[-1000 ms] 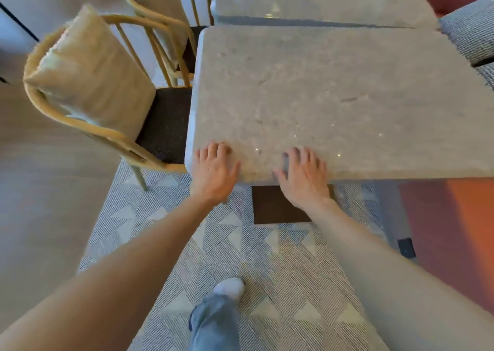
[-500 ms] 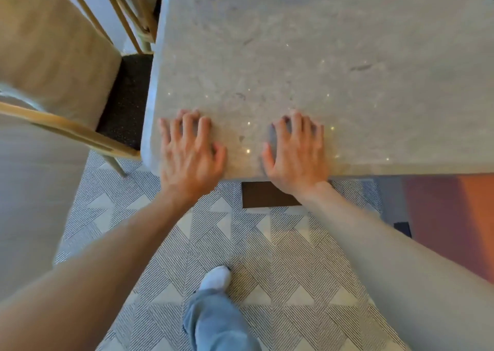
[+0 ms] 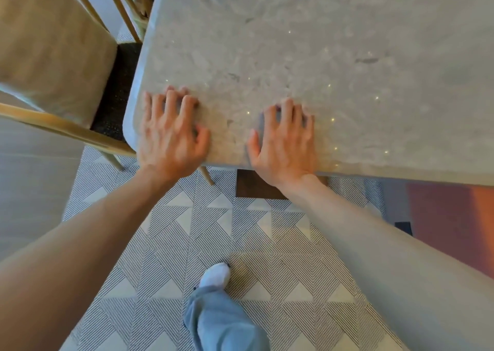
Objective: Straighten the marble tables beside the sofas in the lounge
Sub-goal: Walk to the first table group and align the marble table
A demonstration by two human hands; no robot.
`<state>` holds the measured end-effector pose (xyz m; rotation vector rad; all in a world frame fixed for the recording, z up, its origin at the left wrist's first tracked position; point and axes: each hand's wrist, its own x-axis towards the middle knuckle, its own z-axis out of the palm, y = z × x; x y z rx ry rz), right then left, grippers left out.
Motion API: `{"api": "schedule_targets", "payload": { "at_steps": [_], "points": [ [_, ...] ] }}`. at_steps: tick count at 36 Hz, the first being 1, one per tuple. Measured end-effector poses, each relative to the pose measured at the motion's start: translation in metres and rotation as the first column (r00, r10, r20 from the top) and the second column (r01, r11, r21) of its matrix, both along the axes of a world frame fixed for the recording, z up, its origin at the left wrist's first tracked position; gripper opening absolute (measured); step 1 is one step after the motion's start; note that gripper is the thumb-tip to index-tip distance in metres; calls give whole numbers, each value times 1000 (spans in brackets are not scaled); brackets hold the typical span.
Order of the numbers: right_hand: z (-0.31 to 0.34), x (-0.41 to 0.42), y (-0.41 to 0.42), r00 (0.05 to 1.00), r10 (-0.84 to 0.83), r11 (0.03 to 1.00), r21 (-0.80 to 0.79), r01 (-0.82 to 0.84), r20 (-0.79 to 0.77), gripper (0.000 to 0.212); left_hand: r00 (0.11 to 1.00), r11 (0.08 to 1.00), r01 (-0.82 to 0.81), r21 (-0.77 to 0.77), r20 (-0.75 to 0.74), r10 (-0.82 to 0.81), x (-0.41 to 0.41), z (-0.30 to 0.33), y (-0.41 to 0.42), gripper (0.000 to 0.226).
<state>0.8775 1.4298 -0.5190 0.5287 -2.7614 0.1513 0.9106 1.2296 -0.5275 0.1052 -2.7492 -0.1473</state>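
Observation:
The grey marble table (image 3: 307, 56) fills the upper right of the head view. Its near edge runs just above the rug, and its near left corner is rounded. My left hand (image 3: 171, 134) lies palm down on the top by that corner, fingers slightly bent and blurred. My right hand (image 3: 284, 142) lies flat on the top a little to the right, fingers spread, the heel of the palm at the table's edge. Neither hand wraps around the edge. A dark brown table base (image 3: 256, 187) shows under the edge below my right wrist.
A wooden chair with a beige cushion (image 3: 53, 48) and dark seat (image 3: 120, 91) stands tight against the table's left side. A striped geometric rug (image 3: 213, 230) covers the floor, where my foot (image 3: 215, 275) stands. An orange sofa side (image 3: 451, 217) is at the right.
My view has come closer over the table, and the second table behind it has left the frame. Both hands stay on the near edge; my left fingers have bent slightly.

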Motion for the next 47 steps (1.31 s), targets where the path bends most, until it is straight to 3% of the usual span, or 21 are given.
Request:
{"api": "schedule_targets", "payload": {
  "at_steps": [7, 12, 14, 16, 18, 22, 25, 29, 32, 38, 47],
  "points": [
    [-3, 1, 2, 1000, -11, 1000, -4, 11, 9, 42, 998, 999, -15, 35, 58, 13, 1, -1, 3, 39],
    [26, -3, 11, 969, 11, 1000, 19, -16, 247, 46, 963, 998, -40, 41, 268, 28, -1, 26, 12, 46],
    [47, -15, 21, 914, 81, 996, -57, -64, 399, 44, 940, 986, -94, 139, 340, 42, -11, 45, 19, 43],
    [71, -26, 37, 840, 118, 977, -215, -1, 530, 41, 937, 897, -156, 414, 350, 1, -26, 73, 34, 36],
    [99, -34, 56, 797, 114, 918, -370, 144, 593, 36, 940, 792, -172, 586, 339, -47, -42, 106, 60, 30],
    [156, -43, 117, 744, 134, 665, -617, 422, 654, 22, 936, 585, -156, 796, 308, -169, -66, 169, 143, 22],
    [195, -48, 176, 732, 186, 527, -695, 488, 655, 27, 936, 396, -136, 908, 248, -248, -81, 211, 221, 13],
    [249, -59, 263, 760, 219, 435, -759, 485, 612, 32, 954, 168, -105, 980, 147, -261, -94, 266, 328, 18],
    [287, -67, 317, 782, 248, 359, -804, 474, 572, 30, 962, 57, -89, 994, 101, -253, -94, 298, 392, 23],
    [342, -93, 387, 790, 310, 272, -845, 460, 529, 25, 974, -7, -46, 999, 43, -220, -100, 347, 459, 28],
    [350, -171, 427, 795, 393, 265, -885, 384, 463, 21, 985, 141, 106, 984, -85, -150, -159, 343, 465, 25]
  ]
}}
